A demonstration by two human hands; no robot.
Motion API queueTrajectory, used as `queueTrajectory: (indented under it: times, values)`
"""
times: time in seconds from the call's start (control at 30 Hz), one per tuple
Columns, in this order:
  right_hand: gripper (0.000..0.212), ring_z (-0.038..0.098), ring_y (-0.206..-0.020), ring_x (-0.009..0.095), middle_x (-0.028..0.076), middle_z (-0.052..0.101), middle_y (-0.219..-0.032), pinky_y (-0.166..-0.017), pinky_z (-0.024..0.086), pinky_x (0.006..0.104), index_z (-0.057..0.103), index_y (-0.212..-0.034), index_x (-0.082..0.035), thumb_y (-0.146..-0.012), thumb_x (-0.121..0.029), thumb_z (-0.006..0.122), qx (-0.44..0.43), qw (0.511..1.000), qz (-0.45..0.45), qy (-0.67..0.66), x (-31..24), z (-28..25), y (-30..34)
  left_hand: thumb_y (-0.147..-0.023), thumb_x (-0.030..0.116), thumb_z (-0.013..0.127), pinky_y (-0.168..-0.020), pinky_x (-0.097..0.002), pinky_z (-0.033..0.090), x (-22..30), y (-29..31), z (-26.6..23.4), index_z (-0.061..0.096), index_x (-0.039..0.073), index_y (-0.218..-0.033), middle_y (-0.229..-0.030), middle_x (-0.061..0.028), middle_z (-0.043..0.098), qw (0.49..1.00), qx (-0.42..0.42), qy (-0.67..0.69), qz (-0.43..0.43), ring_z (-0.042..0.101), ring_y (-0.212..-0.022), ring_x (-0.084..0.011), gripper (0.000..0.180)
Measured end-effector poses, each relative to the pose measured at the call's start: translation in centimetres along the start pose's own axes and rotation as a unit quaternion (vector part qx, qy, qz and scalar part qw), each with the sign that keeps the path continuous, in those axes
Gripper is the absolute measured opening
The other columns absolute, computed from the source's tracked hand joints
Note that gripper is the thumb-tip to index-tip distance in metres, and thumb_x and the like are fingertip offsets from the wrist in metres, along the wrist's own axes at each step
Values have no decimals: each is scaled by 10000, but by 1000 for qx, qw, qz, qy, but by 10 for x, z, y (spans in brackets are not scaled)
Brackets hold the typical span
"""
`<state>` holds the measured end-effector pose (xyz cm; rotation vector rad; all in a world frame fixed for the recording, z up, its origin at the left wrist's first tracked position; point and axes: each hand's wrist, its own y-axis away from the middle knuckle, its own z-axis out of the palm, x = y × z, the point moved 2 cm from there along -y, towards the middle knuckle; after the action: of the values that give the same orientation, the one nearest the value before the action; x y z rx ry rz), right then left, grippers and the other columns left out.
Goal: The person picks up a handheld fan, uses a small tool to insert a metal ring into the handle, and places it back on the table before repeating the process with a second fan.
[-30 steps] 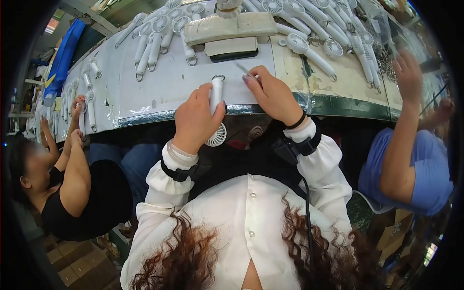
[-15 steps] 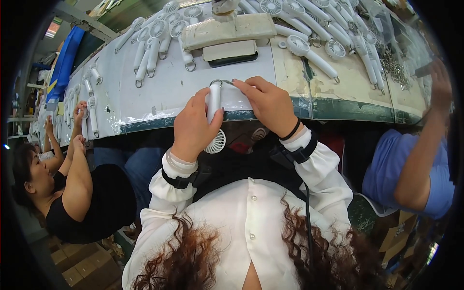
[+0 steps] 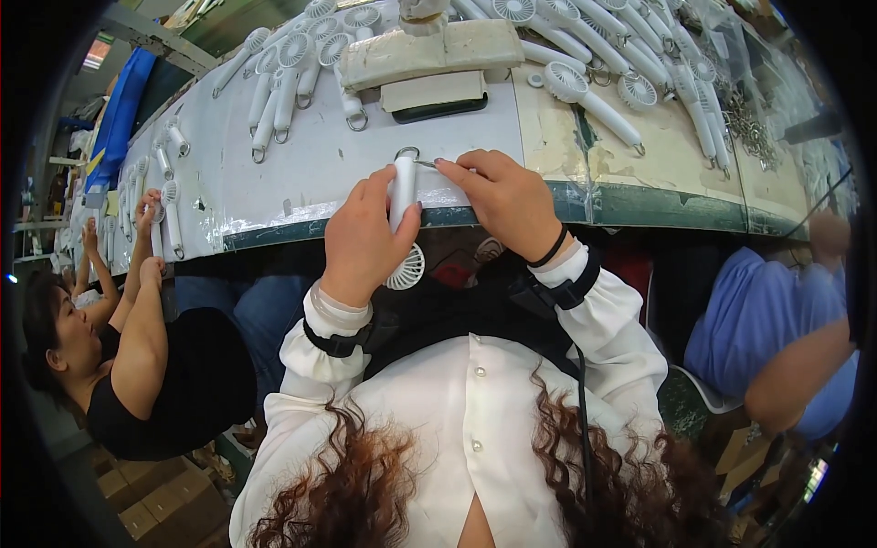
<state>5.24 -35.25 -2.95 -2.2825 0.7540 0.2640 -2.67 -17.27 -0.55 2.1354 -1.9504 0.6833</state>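
White handheld fan [image 3: 403,190], one: at the worktop's [image 3: 466,146] near edge, its head extending past that edge; left hand [image 3: 354,239], fingers clamped round the handle. Metal loop [image 3: 407,149], one: at the handle's far end. Thin metal piece [image 3: 427,163], one: pinched in the right hand's [image 3: 512,199] fingers, tip by the loop. Further fans [image 3: 566,82], many: toward the worktop's far edge.

L hand [image 3: 361,239] curled in grip; R hand [image 3: 504,199] nearby in fingertip pinch; both w/ backs up.
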Motion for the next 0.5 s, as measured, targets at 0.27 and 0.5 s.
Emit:
queueTrajectory:
  times: [0.27, 0.5]
  values:
    - [451, 651, -858, 222, 33, 651, -1002, -674, 556, 317, 681, -1161, -182, -757, 14, 638, 0, 1000, 0, -1, -1, 0, 2, -824, 240, 691, -647, -373, 532, 1, 2, 0, 564, 54, -1220, -903, -113, 633, 1000, -2, -2, 0, 651, -732, -285, 455]
    - [450, 651, -843, 228, 33, 649, -981, -668, 554, 323, 680, -1167, -186, -768, 16, 636, 2, 1000, -7, -17, 0, 0, 1, -824, 230, 686, -645, -384, 534, -1, 3, 0, 565, 40, -1219, -916, -132, 635, 1000, 10, -10, 18, 652, -739, -321, 456]
